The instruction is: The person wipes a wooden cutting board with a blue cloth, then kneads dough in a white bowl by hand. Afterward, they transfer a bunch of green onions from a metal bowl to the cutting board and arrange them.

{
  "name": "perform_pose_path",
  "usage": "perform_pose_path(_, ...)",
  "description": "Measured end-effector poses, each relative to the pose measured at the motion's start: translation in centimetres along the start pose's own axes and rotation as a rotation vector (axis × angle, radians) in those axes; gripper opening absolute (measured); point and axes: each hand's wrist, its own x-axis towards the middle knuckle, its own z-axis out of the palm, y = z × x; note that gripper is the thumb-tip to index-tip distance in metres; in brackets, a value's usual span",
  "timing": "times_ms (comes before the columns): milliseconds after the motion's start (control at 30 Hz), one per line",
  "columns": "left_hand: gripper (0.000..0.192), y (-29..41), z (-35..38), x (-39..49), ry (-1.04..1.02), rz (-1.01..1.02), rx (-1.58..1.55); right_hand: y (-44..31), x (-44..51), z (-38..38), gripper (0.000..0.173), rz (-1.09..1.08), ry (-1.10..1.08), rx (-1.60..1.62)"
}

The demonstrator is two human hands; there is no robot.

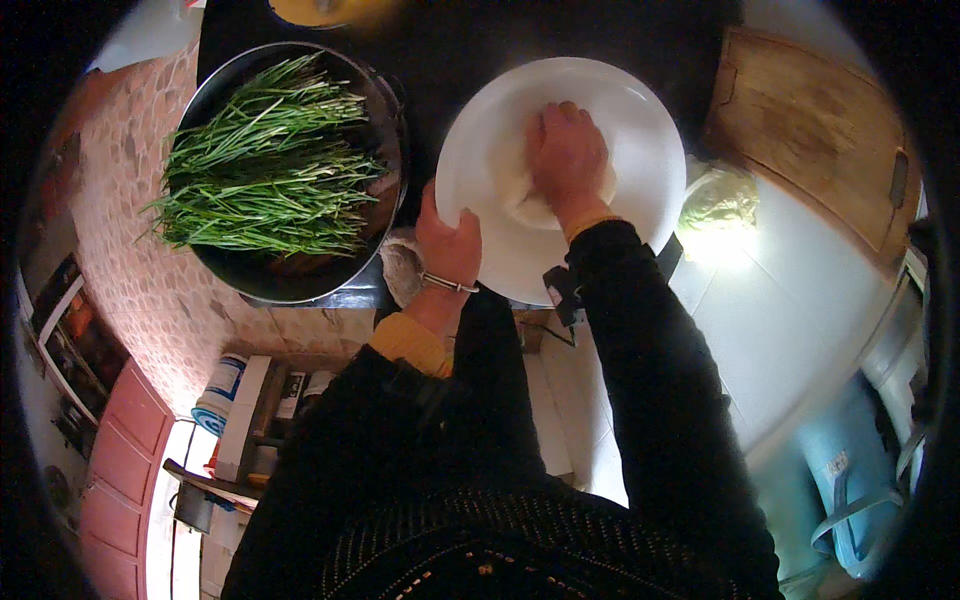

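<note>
A wide white basin (495, 255) stands on the dark tabletop, with a pale lump of dough (525, 202) in it. My left hand (450, 238) grips the basin's near left rim, thumb on the inner side and fingers outside. On top of the dough presses my right hand (568, 154), its fingers curled into it and partly hidden; it looks slightly blurred. Part of the dough is covered by this hand.
Left of the basin is a large dark round pan (225, 274) with cut green stalks (277, 165). A brownish lump (401, 262) sits between pan and basin. On the right are a plastic bag (720, 199) and a wooden board (814, 127). Part of a yellow-filled bowl (319, 11) shows at the far edge.
</note>
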Motion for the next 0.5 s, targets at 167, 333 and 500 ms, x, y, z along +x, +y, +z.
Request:
perform_pose_path(167,0.047,-0.2,0.1,0.0,0.026,0.054,0.054,0.5,1.0,0.6,0.035,0.001,0.006,0.017)
perform_pose_path(333,0.049,-0.7,0.5,0.5,0.076,0.082,0.133,-0.4,0.4,-3.1,0.042,0.035,-0.074,0.271)
perform_pose_path(500,0.05,-1.5,0.8,0.2,0.079,0.049,0.114,-1.9,-3.9,-4.7,0.036,0.164,-0.21,0.047)
